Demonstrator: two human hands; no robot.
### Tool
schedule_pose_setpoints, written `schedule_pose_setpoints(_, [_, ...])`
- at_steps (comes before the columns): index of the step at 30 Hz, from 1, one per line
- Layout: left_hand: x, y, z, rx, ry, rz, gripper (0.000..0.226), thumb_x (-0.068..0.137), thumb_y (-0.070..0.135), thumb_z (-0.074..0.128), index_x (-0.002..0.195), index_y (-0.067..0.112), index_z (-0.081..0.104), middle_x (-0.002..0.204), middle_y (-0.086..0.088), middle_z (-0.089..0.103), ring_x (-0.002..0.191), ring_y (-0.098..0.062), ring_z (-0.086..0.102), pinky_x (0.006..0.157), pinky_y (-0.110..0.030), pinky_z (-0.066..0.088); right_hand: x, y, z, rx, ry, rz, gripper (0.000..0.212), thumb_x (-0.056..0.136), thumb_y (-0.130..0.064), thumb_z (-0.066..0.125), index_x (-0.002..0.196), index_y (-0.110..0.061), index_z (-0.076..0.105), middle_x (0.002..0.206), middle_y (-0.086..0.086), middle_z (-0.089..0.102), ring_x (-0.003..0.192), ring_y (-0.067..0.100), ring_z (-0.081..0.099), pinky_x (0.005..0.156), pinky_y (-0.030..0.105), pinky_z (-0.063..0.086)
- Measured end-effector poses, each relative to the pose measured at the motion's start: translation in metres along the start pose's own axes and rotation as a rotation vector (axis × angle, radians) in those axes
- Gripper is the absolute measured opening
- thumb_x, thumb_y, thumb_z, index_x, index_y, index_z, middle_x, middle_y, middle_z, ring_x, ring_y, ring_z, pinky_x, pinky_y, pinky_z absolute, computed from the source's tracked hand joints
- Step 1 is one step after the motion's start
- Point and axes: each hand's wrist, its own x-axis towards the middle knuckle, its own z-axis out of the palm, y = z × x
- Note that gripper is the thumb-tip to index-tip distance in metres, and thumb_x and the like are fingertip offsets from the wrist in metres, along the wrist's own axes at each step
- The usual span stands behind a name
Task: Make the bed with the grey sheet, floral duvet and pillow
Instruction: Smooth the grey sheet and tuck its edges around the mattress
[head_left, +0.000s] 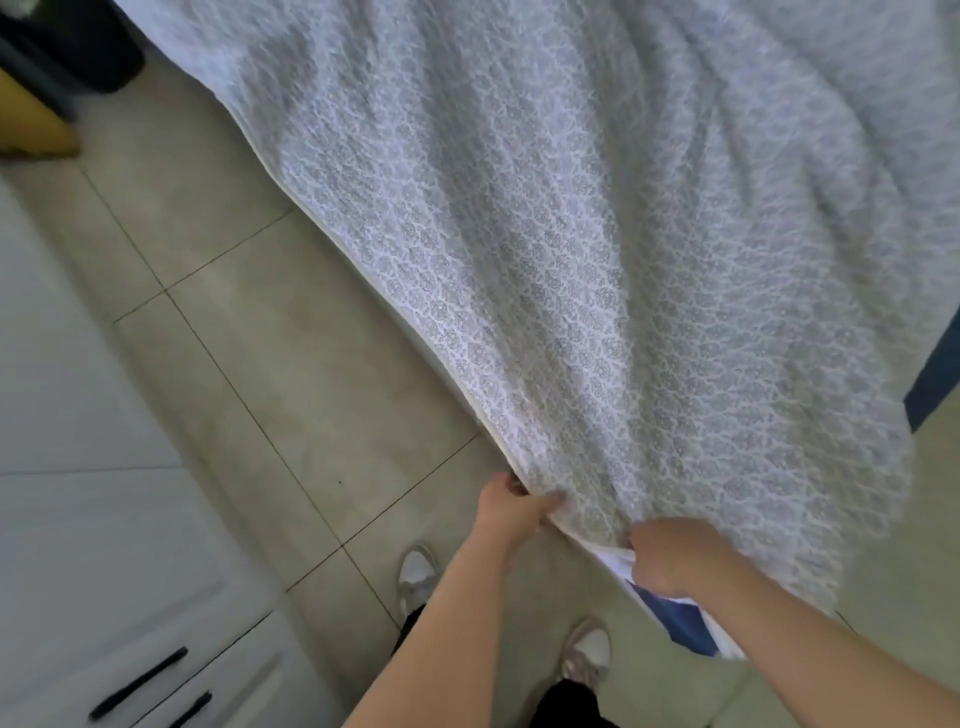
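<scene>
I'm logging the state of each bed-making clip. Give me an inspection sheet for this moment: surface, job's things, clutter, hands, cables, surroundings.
Surface: the bed is hidden under the cover; tiled floor beside it.
Job's things: floral duvet spread out and wrinkled, near edge lifted; blue fabric shows beneath that edge; grey sheet and pillow not seen.
Clutter: nothing seen.
Hands: left hand pinches the duvet's edge, thumb on top; right hand grips the same edge, fingers curled.
Cables: nothing seen.
Surroundings: white cabinet with black handles on the left; the person's white shoes on the tiles.
</scene>
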Motion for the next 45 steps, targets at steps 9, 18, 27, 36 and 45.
schedule_pose_setpoints(9, [0.009,0.057,-0.029,-0.253,0.506,0.261,0.024,0.09,0.034,0.066,0.079,0.014,0.057,0.084,-0.009,0.061,0.077,-0.021,0.056,0.084,-0.048,0.054,-0.015,0.031,0.002,0.052,0.002,-0.101,0.038,0.1,-0.025,0.037,0.133,-0.009,0.048,0.129,0.009,0.056,0.093,0.022,0.05,0.08,0.028,0.039])
schedule_pose_setpoints(18, [0.013,0.025,-0.023,-0.426,0.77,0.177,0.012,0.099,0.021,0.048,0.09,0.015,0.053,0.074,-0.002,0.054,0.06,-0.016,0.045,0.056,-0.029,0.042,-0.026,0.017,-0.002,-0.007,-0.105,-0.251,0.027,0.092,-0.018,0.049,0.118,-0.013,0.053,0.096,0.004,0.057,0.076,0.017,0.049,0.073,0.028,0.04])
schedule_pose_setpoints(27, [0.01,-0.056,0.069,-0.122,0.201,-0.069,0.065,0.075,0.026,0.082,0.13,0.006,0.053,0.124,-0.013,0.061,0.107,-0.027,0.061,0.097,-0.045,0.051,0.013,0.091,0.085,1.086,0.645,-0.06,0.014,0.09,-0.016,0.061,0.096,-0.028,0.06,0.101,-0.003,0.059,0.094,0.018,0.059,0.067,0.018,0.044])
schedule_pose_setpoints(36, [-0.042,-0.14,0.16,-0.226,-0.015,-0.13,0.051,0.076,0.01,0.08,0.122,0.004,0.059,0.106,-0.009,0.072,0.089,-0.022,0.072,0.062,-0.028,0.057,0.008,0.166,0.139,2.476,0.413,0.172,0.084,0.073,-0.051,0.074,0.142,-0.017,0.04,0.139,0.008,0.052,0.122,0.027,0.053,0.101,0.045,0.045])
schedule_pose_setpoints(45, [-0.082,-0.145,0.176,-0.306,-0.263,-0.11,0.043,0.088,0.039,0.055,0.122,0.012,0.057,0.119,-0.008,0.068,0.112,-0.023,0.063,0.094,-0.036,0.05,-0.029,0.182,0.193,2.703,0.108,-0.389,0.052,0.079,-0.018,0.061,0.13,-0.009,0.055,0.126,0.014,0.064,0.119,0.033,0.058,0.102,0.052,0.041])
